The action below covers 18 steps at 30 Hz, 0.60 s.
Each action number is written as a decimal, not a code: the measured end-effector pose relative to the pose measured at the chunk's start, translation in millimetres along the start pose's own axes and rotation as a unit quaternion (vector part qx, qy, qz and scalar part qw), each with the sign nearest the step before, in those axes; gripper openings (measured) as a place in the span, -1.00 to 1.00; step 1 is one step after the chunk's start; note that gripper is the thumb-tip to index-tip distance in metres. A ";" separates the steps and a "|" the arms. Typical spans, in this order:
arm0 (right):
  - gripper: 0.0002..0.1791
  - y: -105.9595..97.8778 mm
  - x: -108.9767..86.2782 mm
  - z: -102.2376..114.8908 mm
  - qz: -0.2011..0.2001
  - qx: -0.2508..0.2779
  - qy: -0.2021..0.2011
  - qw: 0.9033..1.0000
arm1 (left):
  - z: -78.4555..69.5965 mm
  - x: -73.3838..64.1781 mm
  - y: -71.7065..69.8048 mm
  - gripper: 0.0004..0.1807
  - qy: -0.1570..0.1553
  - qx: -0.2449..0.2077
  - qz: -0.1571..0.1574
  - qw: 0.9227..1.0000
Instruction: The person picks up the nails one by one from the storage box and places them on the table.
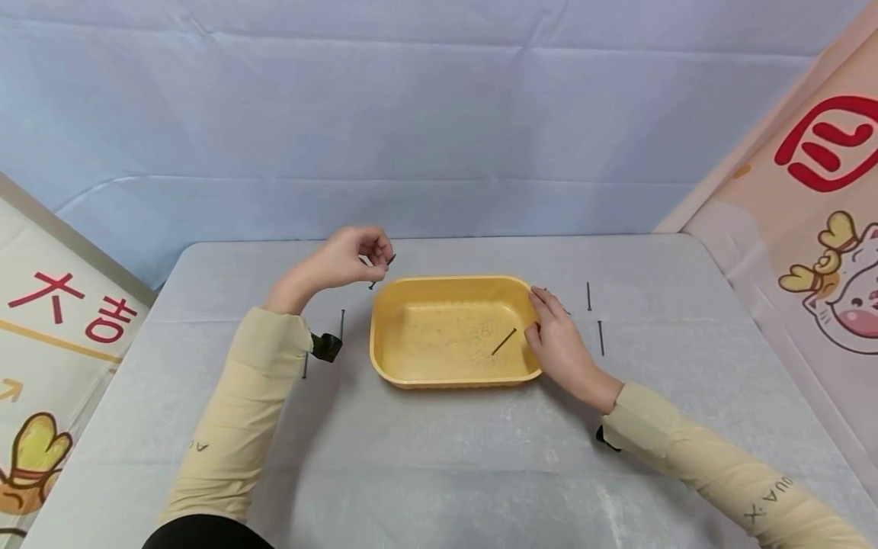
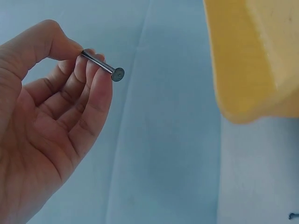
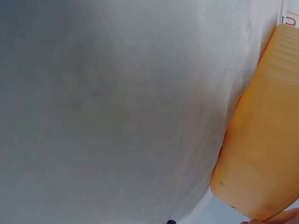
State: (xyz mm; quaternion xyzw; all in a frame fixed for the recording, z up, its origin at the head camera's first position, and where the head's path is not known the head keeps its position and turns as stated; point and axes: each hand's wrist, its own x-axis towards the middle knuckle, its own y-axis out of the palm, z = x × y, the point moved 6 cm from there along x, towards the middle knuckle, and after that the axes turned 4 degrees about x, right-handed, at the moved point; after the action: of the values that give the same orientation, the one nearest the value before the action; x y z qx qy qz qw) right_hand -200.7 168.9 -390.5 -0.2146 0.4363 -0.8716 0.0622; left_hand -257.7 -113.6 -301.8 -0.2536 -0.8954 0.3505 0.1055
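A yellow plastic basin (image 1: 453,381) stands on the table, with one dark nail (image 1: 504,341) lying inside it toward the right. Beyond its back left corner, my left hand (image 1: 357,255) pinches another nail (image 2: 99,62) between thumb and fingertips. That nail's flat round head points away from the palm in the left wrist view. My right hand (image 1: 562,343) grips the basin's right rim, thumb on the inner side and fingers over the edge. Only the fingertips (image 3: 280,218) show in the right wrist view, at the basin's corner.
Right of the basin two nails (image 1: 588,296) lie on the grey-covered table (image 1: 439,473). Two more nails (image 1: 342,324) lie at the left, partly behind the left wrist's black camera (image 1: 326,347). A pale blue cloth (image 1: 439,137) hangs along the back, and printed panels (image 1: 809,252) flank both sides.
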 end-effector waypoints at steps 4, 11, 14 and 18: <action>-0.48 -0.2 0.6 1.2 -0.005 0.001 -0.002 1.000 | 12.0 -3.4 -3.2 -0.86 -0.017 -0.026 -0.006 1.000; -0.48 0.6 0.9 -0.2 -0.006 -0.001 0.001 1.000 | 29.4 -9.0 -9.7 -0.84 -0.046 -0.043 -0.024 0.998; -0.47 0.7 0.8 -0.2 -0.004 -0.002 0.004 1.000 | 38.6 -11.2 -11.5 -0.82 -0.057 -0.053 -0.034 0.996; -0.47 0.3 0.9 0.9 -0.006 -0.005 -0.001 1.000 | 51.0 -15.1 -13.5 -0.80 -0.075 -0.076 -0.046 0.993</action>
State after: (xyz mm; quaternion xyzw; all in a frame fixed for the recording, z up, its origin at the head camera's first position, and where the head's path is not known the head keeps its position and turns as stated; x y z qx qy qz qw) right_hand -201.1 167.7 -390.0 -0.2181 0.4392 -0.8697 0.0563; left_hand -268.7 -159.3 -330.1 -0.1921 -0.9355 0.2946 0.0343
